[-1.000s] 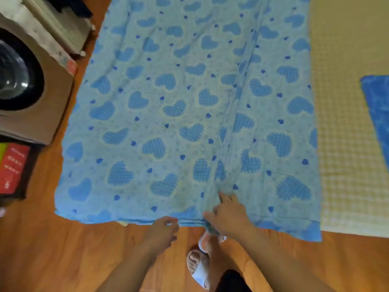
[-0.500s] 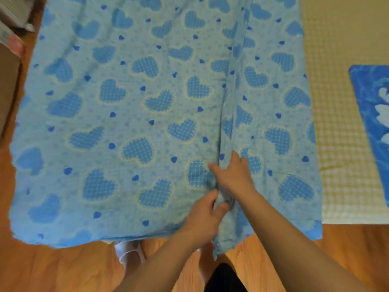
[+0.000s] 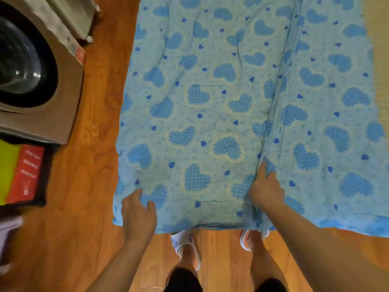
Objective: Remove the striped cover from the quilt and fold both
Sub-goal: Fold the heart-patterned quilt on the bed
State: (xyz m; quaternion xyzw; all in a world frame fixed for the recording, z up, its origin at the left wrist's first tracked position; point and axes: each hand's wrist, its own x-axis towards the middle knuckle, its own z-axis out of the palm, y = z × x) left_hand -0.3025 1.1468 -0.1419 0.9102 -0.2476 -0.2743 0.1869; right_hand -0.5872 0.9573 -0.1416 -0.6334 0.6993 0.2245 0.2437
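A light blue cover (image 3: 210, 123) printed with darker blue hearts lies spread flat on the wooden floor, with a long raised crease running away from me on its right half. My left hand (image 3: 137, 216) rests on the cover's near left corner, fingers apart. At the near end of the crease my right hand (image 3: 265, 189) pinches the fabric. A yellow checked quilt (image 3: 382, 64) shows past the cover's right edge.
A front-loading washing machine (image 3: 40, 81) stands at the left, with a red and green box (image 3: 23, 175) below it. A white radiator (image 3: 75, 15) is at the top left. My feet in white slippers (image 3: 186, 243) stand on the wooden floor (image 3: 88, 165) at the cover's near edge.
My left hand has left the crease beside my right hand and moved to the near left corner of the cover. My right hand stays on the crease. The view has swung left.
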